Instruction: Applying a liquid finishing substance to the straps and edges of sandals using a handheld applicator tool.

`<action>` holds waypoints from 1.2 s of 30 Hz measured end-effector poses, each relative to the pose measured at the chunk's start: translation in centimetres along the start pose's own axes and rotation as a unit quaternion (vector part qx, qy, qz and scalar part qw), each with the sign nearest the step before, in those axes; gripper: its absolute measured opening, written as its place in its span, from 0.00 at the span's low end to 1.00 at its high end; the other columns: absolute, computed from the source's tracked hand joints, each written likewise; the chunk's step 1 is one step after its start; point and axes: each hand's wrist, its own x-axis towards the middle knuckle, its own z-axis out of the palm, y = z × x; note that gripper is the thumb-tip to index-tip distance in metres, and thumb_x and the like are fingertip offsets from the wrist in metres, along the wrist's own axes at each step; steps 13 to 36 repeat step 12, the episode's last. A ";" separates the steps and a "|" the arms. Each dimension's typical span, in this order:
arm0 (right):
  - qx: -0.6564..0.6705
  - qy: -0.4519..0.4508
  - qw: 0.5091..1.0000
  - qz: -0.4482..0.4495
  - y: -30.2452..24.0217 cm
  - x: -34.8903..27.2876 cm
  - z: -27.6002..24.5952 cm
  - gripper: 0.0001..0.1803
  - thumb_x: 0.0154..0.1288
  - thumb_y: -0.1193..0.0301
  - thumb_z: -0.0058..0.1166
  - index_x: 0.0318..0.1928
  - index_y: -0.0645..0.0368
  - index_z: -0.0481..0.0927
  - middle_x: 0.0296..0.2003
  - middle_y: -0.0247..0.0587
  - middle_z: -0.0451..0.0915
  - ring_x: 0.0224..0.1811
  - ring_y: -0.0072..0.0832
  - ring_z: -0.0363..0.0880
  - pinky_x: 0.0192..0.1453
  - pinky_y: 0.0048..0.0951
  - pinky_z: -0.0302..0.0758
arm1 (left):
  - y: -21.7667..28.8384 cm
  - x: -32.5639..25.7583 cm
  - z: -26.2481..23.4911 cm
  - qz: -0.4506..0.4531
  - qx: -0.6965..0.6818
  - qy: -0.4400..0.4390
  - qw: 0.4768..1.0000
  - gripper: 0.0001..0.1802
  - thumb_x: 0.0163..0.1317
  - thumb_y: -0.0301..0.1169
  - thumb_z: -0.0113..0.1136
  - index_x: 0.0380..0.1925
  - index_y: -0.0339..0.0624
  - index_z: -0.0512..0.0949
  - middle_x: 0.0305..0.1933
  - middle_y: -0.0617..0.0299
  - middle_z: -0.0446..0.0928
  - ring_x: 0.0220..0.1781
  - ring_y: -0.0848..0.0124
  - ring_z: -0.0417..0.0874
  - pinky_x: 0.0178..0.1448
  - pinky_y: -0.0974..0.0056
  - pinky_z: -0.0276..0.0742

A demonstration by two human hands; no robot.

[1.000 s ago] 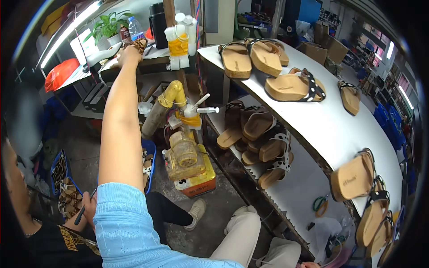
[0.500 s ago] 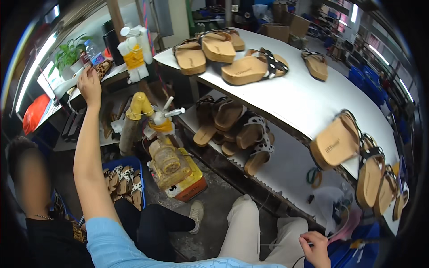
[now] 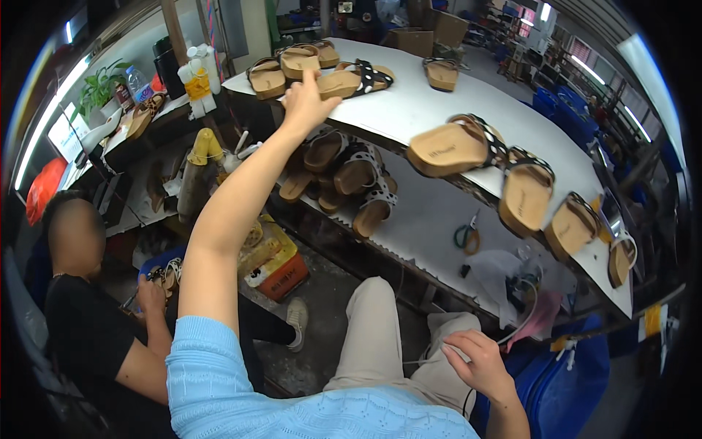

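My left hand is stretched out at the table's far left, index finger and thumb spread apart. It overlaps a tan sandal with black polka-dot straps; whether it touches the sandal I cannot tell. Beside that sandal, more tan sandals are grouped together. Over my lap, my right hand hovers loosely with thumb and fingers apart, nothing visible in it. Along the near edge of the white tabletop, a large tan sandal and several others with dark straps stand in a row.
A lower shelf bears piled sandals and scissors. A co-worker sits at left, holding a sandal with a spotted strap. A yellow and red container stands on the floor. Blue bins are at lower right.
My left hand has swung right, from beside the left shelf to the sandals on the white table. The view has shifted, and the co-worker's hands now show with a sandal.
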 end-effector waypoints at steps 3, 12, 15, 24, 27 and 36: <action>0.028 0.040 0.999 -0.008 0.2 -1.6 -1.3 0.08 0.56 0.76 0.65 0.36 0.64 0.83 0.34 0.45 0.84 0.36 0.39 0.83 0.41 0.33 0.80 | 2.6 -1.1 0.1 0.001 -0.078 0.054 0.995 0.29 0.39 0.52 0.77 0.34 0.42 0.80 0.39 0.47 0.75 0.50 0.52 0.75 0.54 0.51 0.71; 0.085 0.144 0.985 -0.045 2.0 -1.1 -5.2 0.05 0.58 0.78 0.62 0.36 0.66 0.84 0.34 0.44 0.85 0.33 0.32 0.84 0.38 0.27 0.79 | 14.0 -5.9 -0.6 0.026 -0.276 0.001 0.961 0.23 0.58 0.49 0.69 0.40 0.41 0.83 0.34 0.58 0.84 0.38 0.68 0.83 0.46 0.66 0.78; 0.085 0.144 0.985 -0.045 2.0 -1.1 -5.2 0.05 0.58 0.78 0.62 0.36 0.66 0.84 0.34 0.44 0.85 0.33 0.32 0.84 0.38 0.27 0.79 | 14.0 -5.9 -0.6 0.026 -0.276 0.001 0.961 0.23 0.58 0.49 0.69 0.40 0.41 0.83 0.34 0.58 0.84 0.38 0.68 0.83 0.46 0.66 0.78; 0.085 0.144 0.985 -0.045 2.0 -1.1 -5.2 0.05 0.58 0.78 0.62 0.36 0.66 0.84 0.34 0.44 0.85 0.33 0.32 0.84 0.38 0.27 0.79 | 14.0 -5.9 -0.6 0.026 -0.276 0.001 0.961 0.23 0.58 0.49 0.69 0.40 0.41 0.83 0.34 0.58 0.84 0.38 0.68 0.83 0.46 0.66 0.78; 0.085 0.144 0.985 -0.045 2.0 -1.1 -5.2 0.05 0.58 0.78 0.62 0.36 0.66 0.84 0.34 0.44 0.85 0.33 0.32 0.84 0.38 0.27 0.79 | 14.0 -5.9 -0.6 0.026 -0.276 0.001 0.961 0.23 0.58 0.49 0.69 0.40 0.41 0.83 0.34 0.58 0.84 0.38 0.68 0.83 0.46 0.66 0.78; 0.085 0.144 0.985 -0.045 2.0 -1.1 -5.2 0.05 0.58 0.78 0.62 0.36 0.66 0.84 0.34 0.44 0.85 0.33 0.32 0.84 0.38 0.27 0.79 | 14.0 -5.9 -0.6 0.026 -0.276 0.001 0.961 0.23 0.58 0.49 0.69 0.40 0.41 0.83 0.34 0.58 0.84 0.38 0.68 0.83 0.46 0.66 0.78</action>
